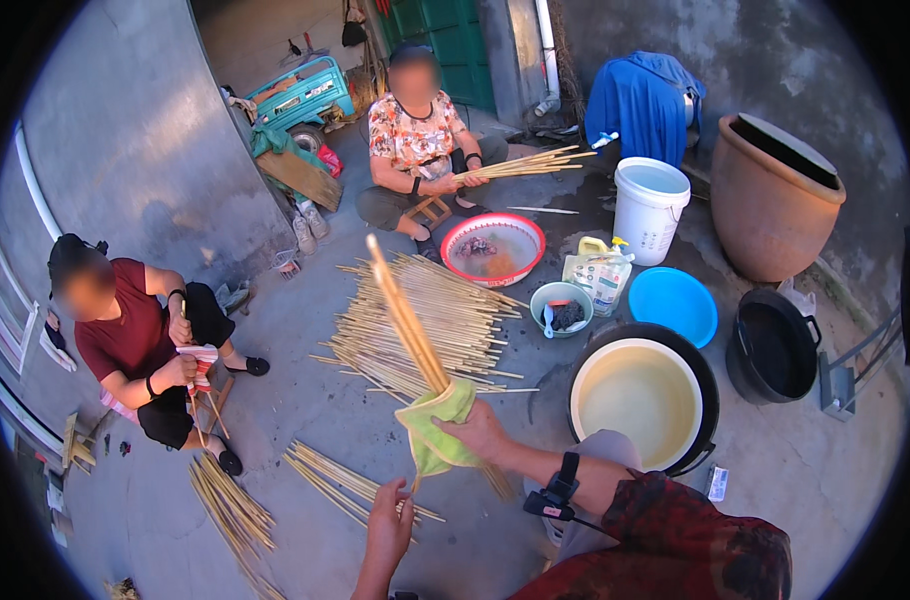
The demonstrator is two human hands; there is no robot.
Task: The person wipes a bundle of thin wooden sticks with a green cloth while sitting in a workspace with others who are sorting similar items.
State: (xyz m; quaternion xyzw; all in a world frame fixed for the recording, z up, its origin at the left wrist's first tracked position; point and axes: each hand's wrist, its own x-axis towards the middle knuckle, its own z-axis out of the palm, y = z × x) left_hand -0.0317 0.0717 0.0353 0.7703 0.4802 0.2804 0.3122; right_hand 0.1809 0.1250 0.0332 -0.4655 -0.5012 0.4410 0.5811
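Observation:
My right hand [475, 436] is closed round a light green cloth [437, 425], which wraps a bundle of thin pale sticks [407, 318]. The bundle tilts, with its upper ends pointing up and away from me; the lower ends show below my right hand. At the cloth's hanging lower corner, my left hand [390, 518] pinches the tip between thumb and fingers. Beyond the bundle, a wide layer of similar sticks [465, 320] lies on the concrete ground. A smaller pile [337, 482] lies just left of my left hand.
One person [135, 330] at left wipes sticks with a striped cloth; another [415, 140] holds sticks at the back. A red-rimmed basin [543, 240], white bucket [653, 215], blue basin [690, 310], black tub [713, 400] and clay vat [770, 225] stand beyond and right.

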